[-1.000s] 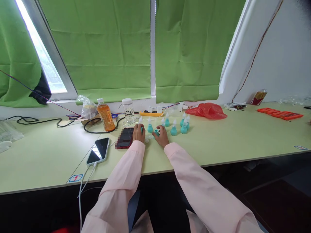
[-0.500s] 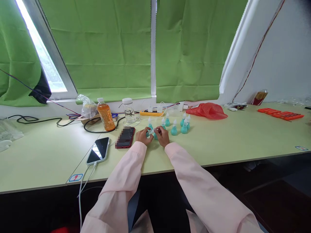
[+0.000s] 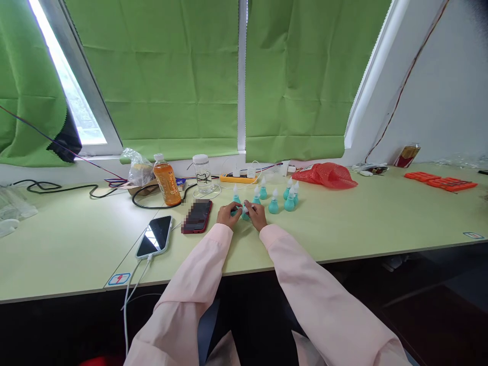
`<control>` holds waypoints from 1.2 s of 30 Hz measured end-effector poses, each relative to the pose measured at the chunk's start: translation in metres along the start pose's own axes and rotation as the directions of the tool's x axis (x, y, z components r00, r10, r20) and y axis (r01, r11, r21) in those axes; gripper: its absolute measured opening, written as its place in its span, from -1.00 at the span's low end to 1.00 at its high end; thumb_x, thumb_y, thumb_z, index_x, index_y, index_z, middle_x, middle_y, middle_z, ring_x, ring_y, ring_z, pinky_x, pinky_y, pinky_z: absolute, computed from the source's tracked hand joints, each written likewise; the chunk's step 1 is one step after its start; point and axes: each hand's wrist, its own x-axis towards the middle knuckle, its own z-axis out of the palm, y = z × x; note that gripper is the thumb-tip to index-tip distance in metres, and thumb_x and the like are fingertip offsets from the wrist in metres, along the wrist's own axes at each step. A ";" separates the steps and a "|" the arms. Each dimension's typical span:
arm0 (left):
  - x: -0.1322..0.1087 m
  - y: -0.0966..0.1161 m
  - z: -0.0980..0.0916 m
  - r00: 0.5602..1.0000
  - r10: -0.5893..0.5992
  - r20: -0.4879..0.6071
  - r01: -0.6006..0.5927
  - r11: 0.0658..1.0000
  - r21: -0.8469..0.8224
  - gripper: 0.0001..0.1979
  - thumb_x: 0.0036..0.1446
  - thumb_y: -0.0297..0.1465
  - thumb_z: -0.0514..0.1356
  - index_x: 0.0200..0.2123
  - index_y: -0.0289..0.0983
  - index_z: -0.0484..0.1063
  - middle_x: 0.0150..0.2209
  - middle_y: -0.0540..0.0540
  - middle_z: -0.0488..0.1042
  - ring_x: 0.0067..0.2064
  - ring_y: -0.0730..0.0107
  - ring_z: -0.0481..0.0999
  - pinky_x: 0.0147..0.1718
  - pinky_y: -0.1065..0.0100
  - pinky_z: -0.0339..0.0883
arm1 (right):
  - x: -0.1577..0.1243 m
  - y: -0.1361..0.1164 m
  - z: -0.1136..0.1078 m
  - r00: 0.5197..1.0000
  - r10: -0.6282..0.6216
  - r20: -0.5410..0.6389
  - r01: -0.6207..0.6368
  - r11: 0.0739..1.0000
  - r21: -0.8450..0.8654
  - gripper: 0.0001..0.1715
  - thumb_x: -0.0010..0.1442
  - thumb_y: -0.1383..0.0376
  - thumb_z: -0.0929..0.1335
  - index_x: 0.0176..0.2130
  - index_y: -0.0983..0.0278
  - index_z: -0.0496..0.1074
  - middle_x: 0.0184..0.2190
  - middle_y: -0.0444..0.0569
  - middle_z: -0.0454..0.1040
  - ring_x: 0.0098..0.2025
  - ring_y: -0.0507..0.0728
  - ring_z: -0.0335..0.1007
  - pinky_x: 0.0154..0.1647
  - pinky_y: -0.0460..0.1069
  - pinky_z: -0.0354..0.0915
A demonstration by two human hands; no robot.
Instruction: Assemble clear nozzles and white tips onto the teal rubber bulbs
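Pinching a small white piece point(image 3: 244, 209) jointly, left hand point(image 3: 227, 215) and right hand point(image 3: 256, 215) likely needed light, even pressure, avoiding the teal bottle point(image 3: 245, 216) beside their grip.

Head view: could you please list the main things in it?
Round pointed bulbs: at least seven, teal with white tips, centre
White-edged flat phone: one, black, left foreground
Red-edged phone: one, dark, left
Plastic drink bottle: one, orange, back left
White-lidded jar: one, clear, near the bottle
Power strip: one, yellow, back centre
Crinkled plastic bag: one, red, back right
Flat objects: count unclear, orange, far right
Cloth blinds: three, green, background
Long tabletop: one, pale green, underneath
Left hand: one, pink-sleeved, centre
Right hand: one, pink-sleeved, centre
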 end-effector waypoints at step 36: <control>0.016 -0.010 -0.009 0.939 -0.339 0.067 0.259 0.562 -0.786 -0.64 -0.27 -0.25 0.22 -0.42 -0.43 0.46 -0.66 -0.07 0.42 -0.68 0.43 0.35 -0.66 0.39 0.22 | 0.011 0.003 -0.015 0.936 0.272 -0.223 -0.315 0.931 -0.186 -0.49 0.04 0.02 0.08 -0.73 0.25 0.13 -0.70 -0.08 0.27 -0.55 0.03 0.20 -0.58 -0.11 0.07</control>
